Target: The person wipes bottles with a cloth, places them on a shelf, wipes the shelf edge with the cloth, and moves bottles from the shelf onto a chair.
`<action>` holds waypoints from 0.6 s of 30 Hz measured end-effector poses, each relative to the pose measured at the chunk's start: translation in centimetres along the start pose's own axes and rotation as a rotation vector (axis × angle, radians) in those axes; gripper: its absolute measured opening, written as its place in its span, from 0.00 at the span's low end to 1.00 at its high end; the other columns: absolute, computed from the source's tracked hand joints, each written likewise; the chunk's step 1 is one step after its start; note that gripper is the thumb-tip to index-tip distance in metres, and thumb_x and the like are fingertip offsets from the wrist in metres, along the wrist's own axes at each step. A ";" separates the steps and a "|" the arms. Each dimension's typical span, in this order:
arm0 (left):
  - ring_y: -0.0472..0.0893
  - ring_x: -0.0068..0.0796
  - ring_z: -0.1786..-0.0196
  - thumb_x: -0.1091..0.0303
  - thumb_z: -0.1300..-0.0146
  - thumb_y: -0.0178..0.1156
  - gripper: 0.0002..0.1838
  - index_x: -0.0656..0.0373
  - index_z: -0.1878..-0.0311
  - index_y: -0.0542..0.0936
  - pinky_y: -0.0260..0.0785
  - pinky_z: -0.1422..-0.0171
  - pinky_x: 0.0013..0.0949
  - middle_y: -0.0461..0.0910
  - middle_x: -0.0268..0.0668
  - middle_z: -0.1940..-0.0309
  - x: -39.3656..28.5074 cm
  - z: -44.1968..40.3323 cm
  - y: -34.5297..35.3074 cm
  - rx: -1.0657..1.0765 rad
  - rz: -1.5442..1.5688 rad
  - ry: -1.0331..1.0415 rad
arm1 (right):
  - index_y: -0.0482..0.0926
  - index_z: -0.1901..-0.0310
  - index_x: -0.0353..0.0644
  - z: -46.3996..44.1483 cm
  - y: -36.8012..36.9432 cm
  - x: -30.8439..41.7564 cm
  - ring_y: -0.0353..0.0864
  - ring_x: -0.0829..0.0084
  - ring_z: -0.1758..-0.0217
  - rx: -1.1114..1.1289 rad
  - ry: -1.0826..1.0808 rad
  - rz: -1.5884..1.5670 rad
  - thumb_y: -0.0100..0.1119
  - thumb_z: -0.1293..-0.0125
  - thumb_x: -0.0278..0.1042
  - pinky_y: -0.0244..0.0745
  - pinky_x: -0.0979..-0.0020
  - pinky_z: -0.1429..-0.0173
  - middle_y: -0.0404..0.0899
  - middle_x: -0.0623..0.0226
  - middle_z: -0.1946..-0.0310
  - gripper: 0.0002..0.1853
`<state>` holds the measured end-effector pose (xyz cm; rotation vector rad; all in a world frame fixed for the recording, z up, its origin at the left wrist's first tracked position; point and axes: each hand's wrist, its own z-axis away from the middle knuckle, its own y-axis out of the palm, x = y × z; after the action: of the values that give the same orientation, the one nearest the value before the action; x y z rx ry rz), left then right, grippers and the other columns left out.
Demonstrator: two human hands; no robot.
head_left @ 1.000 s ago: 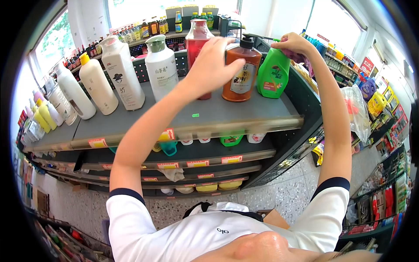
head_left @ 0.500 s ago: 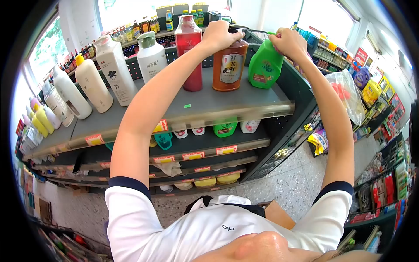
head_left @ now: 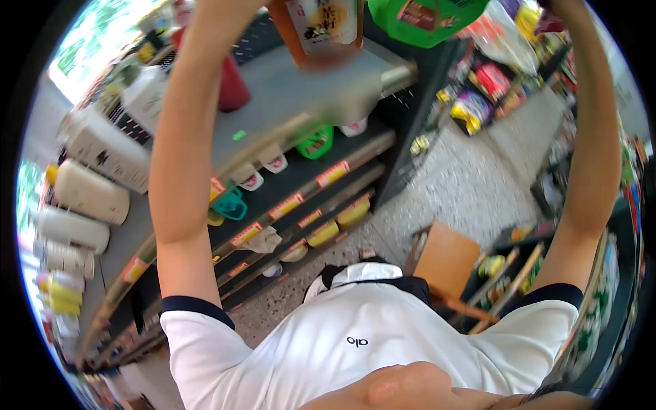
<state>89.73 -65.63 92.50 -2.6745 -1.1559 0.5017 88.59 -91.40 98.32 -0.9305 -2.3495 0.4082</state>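
The amber bottle and the green bottle are cut off by the top edge, so their tops are hidden. My left hand is left of the amber bottle, its fingers out of frame. At the top right, away from the green bottle, my right hand is closed on a dark purple cloth. A red bottle stands partly behind my left forearm. White and cream bottles line the left part of the grey shelf.
Lower shelves hold a green container, a teal one and several yellow ones. A cardboard box sits on the speckled floor. Bagged goods lie beyond the shelf end. Racks stand at the right.
The view has tilted down and turned. My right hand has moved right, away from the green bottle, with the cloth. My left hand now appears left of the amber bottle instead of at its top.
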 end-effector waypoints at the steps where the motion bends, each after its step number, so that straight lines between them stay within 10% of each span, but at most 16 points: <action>1: 0.80 0.28 0.76 0.57 0.44 0.67 0.19 0.68 0.68 0.84 0.70 0.69 0.31 0.82 0.42 0.78 -1.0 0.1 0.1 0.068 0.108 -0.036 | 0.78 0.79 0.38 0.7 -1.7 -0.2 0.65 0.81 0.89 -0.047 0.056 0.134 0.59 0.35 0.38 0.59 0.76 0.86 0.68 0.73 0.89 0.17; 7: 0.80 0.25 0.75 0.58 0.44 0.66 0.19 0.69 0.68 0.84 0.72 0.67 0.29 0.83 0.41 0.77 -8.3 6.7 4.4 0.371 0.475 -0.079 | 0.76 0.78 0.40 11.0 -8.3 -0.8 0.66 0.82 0.87 -0.074 0.254 0.394 0.60 0.37 0.37 0.59 0.78 0.84 0.68 0.76 0.87 0.14; 10: 0.83 0.48 0.67 0.52 0.51 0.69 0.21 0.65 0.70 0.82 0.74 0.62 0.44 0.80 0.49 0.74 -8.6 13.4 11.7 0.485 0.507 0.096 | 0.84 0.64 0.48 19.0 -10.9 -6.1 0.73 0.81 0.82 0.141 0.251 0.750 0.61 0.37 0.46 0.65 0.75 0.76 0.74 0.71 0.85 0.12; 12: 0.80 0.47 0.70 0.56 0.50 0.69 0.17 0.62 0.72 0.82 0.72 0.63 0.43 0.78 0.45 0.76 -9.4 18.7 16.3 0.551 0.534 0.209 | 0.84 0.60 0.51 25.1 -11.4 -9.3 0.78 0.75 0.77 0.199 0.221 0.940 0.62 0.39 0.49 0.70 0.70 0.71 0.77 0.69 0.80 0.13; 18: 0.81 0.47 0.62 0.56 0.46 0.71 0.20 0.62 0.58 0.80 0.73 0.58 0.41 0.80 0.46 0.64 -14.5 33.4 25.7 0.892 0.781 -0.094 | 0.79 0.65 0.44 42.4 -11.7 -19.2 0.82 0.57 0.70 0.354 0.718 0.876 0.62 0.41 0.48 0.75 0.58 0.65 0.81 0.62 0.73 0.15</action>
<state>85.14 -92.59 57.28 -2.1569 0.1936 0.9653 67.92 -116.10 62.68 -1.5648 -1.1046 0.6544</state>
